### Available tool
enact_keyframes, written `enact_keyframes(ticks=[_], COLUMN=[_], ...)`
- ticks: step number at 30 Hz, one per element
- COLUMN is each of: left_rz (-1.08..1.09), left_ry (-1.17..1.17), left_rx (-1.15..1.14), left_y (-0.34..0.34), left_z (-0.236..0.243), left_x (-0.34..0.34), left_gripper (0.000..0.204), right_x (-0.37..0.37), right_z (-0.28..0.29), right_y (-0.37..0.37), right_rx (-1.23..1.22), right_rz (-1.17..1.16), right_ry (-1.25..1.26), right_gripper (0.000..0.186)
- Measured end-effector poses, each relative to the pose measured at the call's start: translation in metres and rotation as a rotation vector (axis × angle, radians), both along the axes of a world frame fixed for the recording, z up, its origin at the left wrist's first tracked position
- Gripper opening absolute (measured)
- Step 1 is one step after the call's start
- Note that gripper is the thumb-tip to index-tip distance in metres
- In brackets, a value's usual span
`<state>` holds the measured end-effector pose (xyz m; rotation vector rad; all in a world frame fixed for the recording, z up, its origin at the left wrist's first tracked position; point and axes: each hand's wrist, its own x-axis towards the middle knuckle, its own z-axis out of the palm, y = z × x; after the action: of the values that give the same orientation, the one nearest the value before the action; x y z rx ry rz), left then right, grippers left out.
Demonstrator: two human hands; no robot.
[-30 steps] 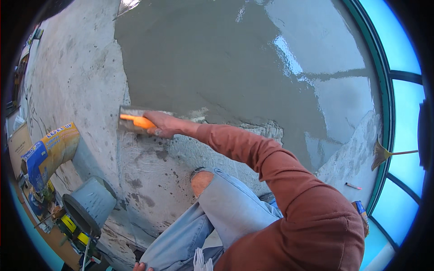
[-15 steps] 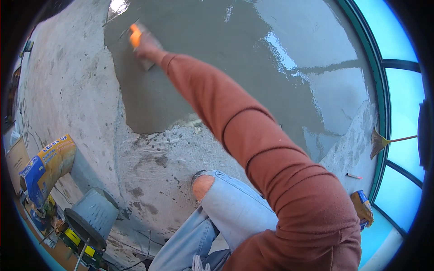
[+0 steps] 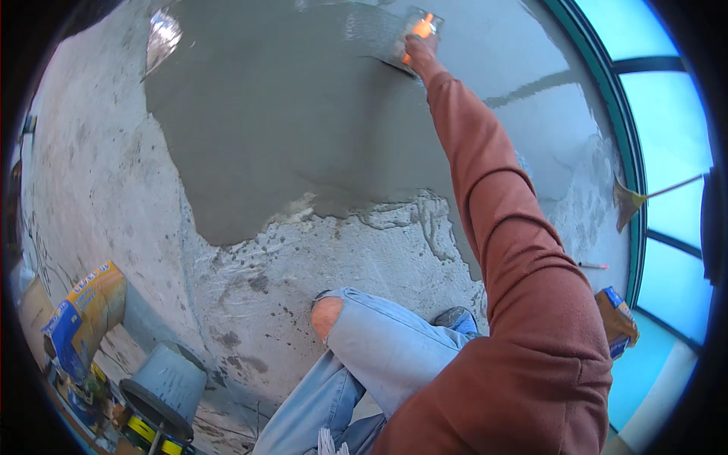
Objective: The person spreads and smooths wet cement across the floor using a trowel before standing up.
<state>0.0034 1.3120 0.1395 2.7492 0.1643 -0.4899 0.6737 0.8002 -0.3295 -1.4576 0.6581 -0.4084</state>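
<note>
My right hand is closed around the orange handle of a flat finishing trowel, at the far end of my outstretched arm. The trowel's rectangular metal blade lies against wet grey cement that spreads over the floor, and a dark line marks the blade's near edge. Its surface looks smooth and shiny in places, with a ragged near edge where rough concrete shows. My left hand is out of view.
A grey bucket lies tilted at lower left beside a blue and yellow bag. Along the green-framed glass on the right are a broom head, a thin stick and another bag. My bent knee is near the cement edge.
My right hand has swept the trowel from the left side of the cement over to the right and farther out. The view has shifted slightly, and more of the near cement edge shows.
</note>
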Motion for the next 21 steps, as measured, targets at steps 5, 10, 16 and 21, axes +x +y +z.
enact_keyframes(ticks=[5,10,16,21], left_rz=[-0.139,-0.232,-0.299,-0.225], left_ry=[-0.105,-0.239,-0.339,-0.288], left_rx=[-0.020,0.035,0.079,0.108], left_y=[-0.015,-0.048,-0.077,-0.098], left_z=[-0.005,-0.001,0.004,0.016], left_x=[0.004,0.018,0.019,0.018], left_gripper=[0.061,0.055,0.051,0.050], right_x=[-0.095,-0.256,-0.446,-0.581], right_z=[-0.002,0.000,0.000,0.007], right_y=[-0.171,-0.264,-0.331,-0.386], right_rx=[-0.193,-0.054,-0.048,0.276], right_rz=[-0.236,-0.372,-0.634,-0.578], right_ry=[0.099,0.139,0.119,-0.199], right_gripper=[0.057,0.058,0.055,0.036])
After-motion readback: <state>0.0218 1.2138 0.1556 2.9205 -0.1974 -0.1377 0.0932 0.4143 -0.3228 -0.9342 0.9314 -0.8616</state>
